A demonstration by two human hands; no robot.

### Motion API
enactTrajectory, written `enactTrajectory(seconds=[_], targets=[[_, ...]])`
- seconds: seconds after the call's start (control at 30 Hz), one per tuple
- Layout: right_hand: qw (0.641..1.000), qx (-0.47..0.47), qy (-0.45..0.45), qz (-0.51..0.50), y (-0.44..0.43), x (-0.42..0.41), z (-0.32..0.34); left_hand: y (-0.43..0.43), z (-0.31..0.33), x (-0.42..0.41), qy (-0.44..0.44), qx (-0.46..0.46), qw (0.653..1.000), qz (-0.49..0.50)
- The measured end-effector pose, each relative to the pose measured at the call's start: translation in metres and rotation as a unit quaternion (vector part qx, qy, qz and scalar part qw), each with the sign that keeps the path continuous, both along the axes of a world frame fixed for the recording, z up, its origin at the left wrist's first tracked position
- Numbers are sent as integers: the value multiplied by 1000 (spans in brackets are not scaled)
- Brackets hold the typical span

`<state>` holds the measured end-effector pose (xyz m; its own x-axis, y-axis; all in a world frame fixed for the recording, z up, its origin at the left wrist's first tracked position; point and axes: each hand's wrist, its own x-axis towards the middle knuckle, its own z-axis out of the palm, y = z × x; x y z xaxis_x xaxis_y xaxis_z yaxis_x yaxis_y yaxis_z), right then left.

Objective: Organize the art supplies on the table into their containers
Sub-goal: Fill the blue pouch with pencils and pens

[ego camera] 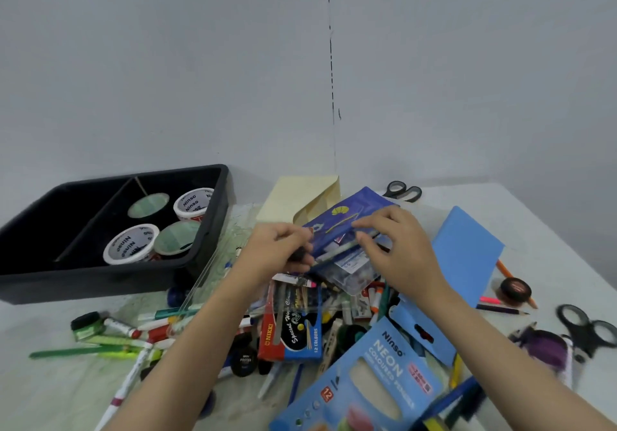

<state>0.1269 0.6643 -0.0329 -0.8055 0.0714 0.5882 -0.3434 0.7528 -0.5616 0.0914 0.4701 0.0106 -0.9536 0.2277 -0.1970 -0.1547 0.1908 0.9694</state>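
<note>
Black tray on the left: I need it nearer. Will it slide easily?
Probably stiff: the black tray has straight moulded walls. The four squat tubs inside likely add weight and may shift, not tip.

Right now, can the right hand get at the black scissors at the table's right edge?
Probably yes, once freed: the right hand pinches a pen against the blue pouch, but the scissors lie uncovered on its own side, nothing above them.

hard to see
the neon pencil box (364, 380) runs off the near edge, the near scissors (589, 330) off the right edge, and the small things in the blue pouch (344, 212) are too blurry to tell.
</note>
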Motion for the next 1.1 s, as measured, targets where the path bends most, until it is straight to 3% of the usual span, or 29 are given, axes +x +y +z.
enactTrajectory(seconds=[0.17, 0.3, 0.43, 0.57, 0.67, 0.73, 0.83, 0.93, 1.1], targets=[[994, -35, -15, 104, -38, 15, 12, 2, 0, 11, -137, 240, 961, 2], [995, 21, -46, 86, -46, 13, 14, 3, -3, 12, -199, 307, 930, -26], [990, 18, -89, 108, -38, 9, 16, 2, -7, 13, -200, 319, 926, -37], [993, -7, -61, 105, -35, 14, 18, 10, -10, 16, -130, 239, 962, -21], [993, -83, -59, 62, -29, 18, 18, 10, -14, 13, 77, 16, 996, 37], [992, -102, -77, 12, -21, 19, 16, 4, -16, 12, 245, -153, 957, 18], [990, -62, -115, -53, -10, 17, 11, -3, -27, 9, 355, -310, 881, -50], [987, -37, -140, -67, -7, 12, 9, -3, -30, 8, 394, -332, 855, -56], [991, -2, -119, -62, -16, 0, 3, -3, -31, 4, 385, -267, 883, -24]])
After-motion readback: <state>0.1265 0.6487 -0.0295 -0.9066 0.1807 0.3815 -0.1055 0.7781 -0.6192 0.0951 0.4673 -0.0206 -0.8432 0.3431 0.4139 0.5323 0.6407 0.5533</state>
